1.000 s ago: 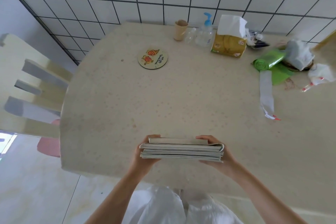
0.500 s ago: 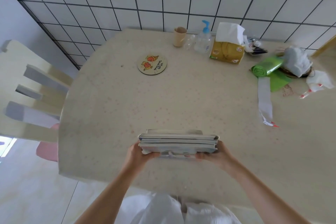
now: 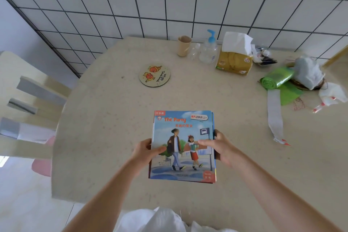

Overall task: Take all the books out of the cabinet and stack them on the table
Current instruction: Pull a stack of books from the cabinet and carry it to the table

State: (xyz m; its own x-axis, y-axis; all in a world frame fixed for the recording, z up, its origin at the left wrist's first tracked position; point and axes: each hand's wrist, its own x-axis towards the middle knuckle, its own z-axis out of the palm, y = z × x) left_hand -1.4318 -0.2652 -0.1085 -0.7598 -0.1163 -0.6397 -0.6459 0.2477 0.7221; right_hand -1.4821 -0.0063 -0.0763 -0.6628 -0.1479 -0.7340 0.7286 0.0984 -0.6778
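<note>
From the head camera, a stack of books [image 3: 182, 147] lies flat near the near edge of the table [image 3: 113, 137], its top cover reading "The Party". The left hand [image 3: 145, 151] grips its left edge, thumb over the cover; the right hand [image 3: 223, 149] clasps its right edge. A round coaster [image 3: 154, 75] lies farther back, left.

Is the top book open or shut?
Shut: the top book shows its full front cover, titled "The Party", facing up, held by both hands.

Bare forearms, white garment [image 3: 154, 220]
</note>
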